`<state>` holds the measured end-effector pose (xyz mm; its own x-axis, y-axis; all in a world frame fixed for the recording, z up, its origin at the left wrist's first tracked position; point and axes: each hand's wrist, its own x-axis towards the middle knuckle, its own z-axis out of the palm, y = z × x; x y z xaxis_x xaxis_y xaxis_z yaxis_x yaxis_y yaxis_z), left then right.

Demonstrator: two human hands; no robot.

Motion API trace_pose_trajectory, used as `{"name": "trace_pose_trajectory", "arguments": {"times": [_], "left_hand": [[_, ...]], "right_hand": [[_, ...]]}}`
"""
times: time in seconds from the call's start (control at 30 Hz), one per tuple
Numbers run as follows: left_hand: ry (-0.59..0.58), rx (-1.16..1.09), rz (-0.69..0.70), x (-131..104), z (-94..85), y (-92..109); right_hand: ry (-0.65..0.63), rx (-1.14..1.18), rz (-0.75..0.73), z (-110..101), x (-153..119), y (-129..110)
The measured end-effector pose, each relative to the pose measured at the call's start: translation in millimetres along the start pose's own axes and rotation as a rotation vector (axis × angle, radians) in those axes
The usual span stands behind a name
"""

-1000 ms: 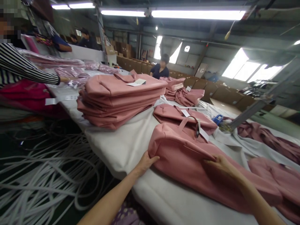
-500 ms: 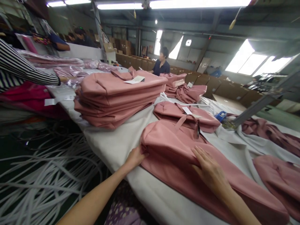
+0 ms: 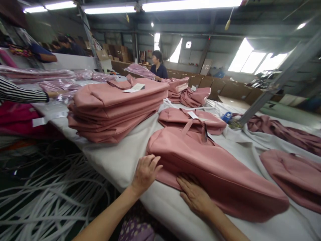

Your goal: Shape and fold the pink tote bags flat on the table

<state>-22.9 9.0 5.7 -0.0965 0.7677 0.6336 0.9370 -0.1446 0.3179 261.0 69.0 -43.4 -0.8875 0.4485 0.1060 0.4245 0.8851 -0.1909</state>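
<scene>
Fingers flat together, the right hand [image 3: 195, 196] seemingly steadies a pink bag [image 3: 215, 167], the left hand [image 3: 145, 173] near its end, loosely curled.

Front bag [image 3: 213, 164] masks part of rear bag [image 3: 213, 125]; right bag [image 3: 291, 172] runs off frame; striped sleeve [image 3: 22, 92] sliced at left; tag [image 3: 134, 88] print unreadably small.

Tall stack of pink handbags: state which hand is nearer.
Left. The left hand is right of the stack, beside the front bag; the right hand is farther right, at that bag's lower edge.
</scene>
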Motion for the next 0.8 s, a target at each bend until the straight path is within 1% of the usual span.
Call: {"name": "trace_pose_trajectory", "arguments": {"times": [0.03,0.1,0.2,0.3,0.4,0.5,0.6,0.7,0.8], "left_hand": [[-0.044,-0.043,0.063,8,0.4,2],[-0.163,-0.117,0.095,29,3.2,0],[-0.334,-0.213,0.129,70,8.9,-17],[-0.538,-0.304,0.144,111,16.7,-35],[-0.744,-0.364,0.112,141,31.0,-45],[-0.888,-0.378,0.061,153,50.0,-50],[-0.980,-0.356,0.016,154,68.6,-53],[-1.031,-0.309,-0.019,150,85.2,-55],[-1.036,-0.266,-0.029,145,98.3,-52]], "right_hand": [[0.000,-0.007,-0.005,-1,0,-1],[0.001,-0.021,-0.011,-3,-1,-2],[0.028,-0.037,-0.018,-3,-2,-4],[0.047,-0.038,-0.037,-4,-2,-5],[0.033,-0.031,-0.037,-6,-2,-7],[0.028,-0.019,-0.020,-8,-2,-8],[0.034,-0.001,-0.007,-10,-3,-9],[0.044,0.022,-0.006,-11,-3,-9],[0.043,0.013,-0.007,-11,-2,-10]]}}
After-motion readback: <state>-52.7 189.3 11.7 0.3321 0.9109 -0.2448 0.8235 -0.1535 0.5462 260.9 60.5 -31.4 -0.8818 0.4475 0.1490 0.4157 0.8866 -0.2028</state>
